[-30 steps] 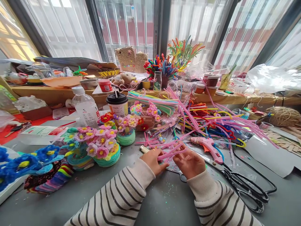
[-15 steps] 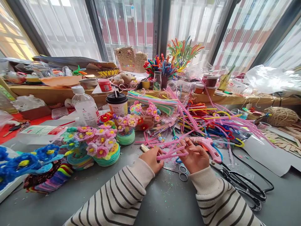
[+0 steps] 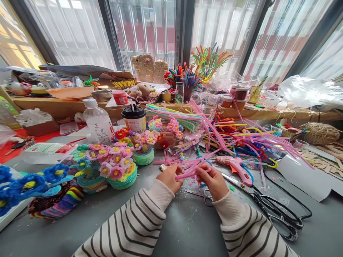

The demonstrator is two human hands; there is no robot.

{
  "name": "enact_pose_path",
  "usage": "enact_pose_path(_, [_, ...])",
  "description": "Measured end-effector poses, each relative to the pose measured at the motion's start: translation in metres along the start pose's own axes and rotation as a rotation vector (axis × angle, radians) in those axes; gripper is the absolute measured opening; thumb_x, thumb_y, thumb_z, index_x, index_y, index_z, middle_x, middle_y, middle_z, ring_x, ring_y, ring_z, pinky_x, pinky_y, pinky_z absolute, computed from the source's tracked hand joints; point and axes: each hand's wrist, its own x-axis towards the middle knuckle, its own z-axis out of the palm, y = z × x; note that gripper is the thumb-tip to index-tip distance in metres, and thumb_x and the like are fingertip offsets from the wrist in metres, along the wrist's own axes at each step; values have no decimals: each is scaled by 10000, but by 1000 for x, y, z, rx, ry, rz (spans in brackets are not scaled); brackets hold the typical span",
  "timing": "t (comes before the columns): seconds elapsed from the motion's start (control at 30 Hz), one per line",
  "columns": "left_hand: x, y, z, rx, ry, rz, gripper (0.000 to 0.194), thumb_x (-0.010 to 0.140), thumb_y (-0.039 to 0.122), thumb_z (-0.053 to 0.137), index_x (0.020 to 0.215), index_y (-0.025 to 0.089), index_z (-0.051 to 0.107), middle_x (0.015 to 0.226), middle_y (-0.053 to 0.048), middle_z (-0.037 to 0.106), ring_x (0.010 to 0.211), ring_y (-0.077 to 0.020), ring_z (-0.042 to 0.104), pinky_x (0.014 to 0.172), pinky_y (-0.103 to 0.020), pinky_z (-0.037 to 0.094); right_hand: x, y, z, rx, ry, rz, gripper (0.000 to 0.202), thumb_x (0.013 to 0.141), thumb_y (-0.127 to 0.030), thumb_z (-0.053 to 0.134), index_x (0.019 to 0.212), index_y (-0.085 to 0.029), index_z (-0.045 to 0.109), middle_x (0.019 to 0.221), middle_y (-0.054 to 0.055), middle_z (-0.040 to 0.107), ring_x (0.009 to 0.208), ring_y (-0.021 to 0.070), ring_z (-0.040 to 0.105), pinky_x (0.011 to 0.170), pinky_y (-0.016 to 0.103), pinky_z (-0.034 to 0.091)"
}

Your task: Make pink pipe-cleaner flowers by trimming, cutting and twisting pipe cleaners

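Several pink pipe cleaners (image 3: 189, 172) stretch between my two hands over the grey table. My left hand (image 3: 169, 179) is closed around one end of them. At the other end, the thumb and fingers of my right hand (image 3: 213, 181) pinch the pink strands. Small silver scissors (image 3: 205, 195) lie below, partly covered by my right hand. To the right rest a pink glue gun (image 3: 235, 167) and large black-handled scissors (image 3: 264, 200). Pots of pink pipe-cleaner flowers (image 3: 117, 162) stand left of my left hand.
A coffee cup (image 3: 133, 117) and a plastic bottle (image 3: 97, 123) stand behind the flower pots. Loose coloured pipe cleaners (image 3: 246, 137) pile up at the back right. Blue pipe-cleaner flowers (image 3: 29, 185) lie at far left. The glue gun's cable (image 3: 288, 187) loops across the right side.
My right hand has turned and closed its fingers on the pink pipe cleaners; before, its fingers were spread beside them. My left hand keeps its grip, nearly in place.
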Motion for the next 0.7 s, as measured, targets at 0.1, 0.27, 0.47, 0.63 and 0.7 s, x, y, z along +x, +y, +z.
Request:
enact_pose_path(0.1, [0,2,-2,-12,11,-3,143,613,224,484,750,183,492,751,-13,574,719,-145,524,617,-237,390,1,4,-2,-15,113,7,173,602,-330,606,608,-164,560,439,-32,533,398,99,476,408,229,408])
enact_pose_path(0.27, [1,4,-5,-34,69,-16,330,617,467,465,737,164,514,765,-38,570,696,-162,514,604,-255,388,4,2,-8,95,328,42,186,539,-288,661,642,-158,575,437,-49,548,423,92,512,429,207,438])
enact_pose_path(0.47, [4,0,-3,-260,6,21,301,688,415,399,654,144,526,601,-18,551,557,-119,502,531,-218,387,4,0,-8,134,370,72,190,522,-263,673,638,-144,582,420,-51,549,404,76,507,408,180,431])
enact_pose_path(0.63, [6,-3,-9,-437,46,-104,294,677,407,414,682,133,520,583,-11,545,456,-98,491,481,-219,404,4,1,-9,123,416,51,200,514,-260,677,647,-135,596,385,-53,539,361,54,477,356,143,399])
enact_pose_path(0.7, [6,-7,-12,-320,143,-96,288,685,400,407,670,140,531,576,-12,545,481,-113,504,519,-244,409,4,-1,-11,141,445,39,210,492,-262,688,630,-132,599,396,-53,545,360,48,477,357,135,407])
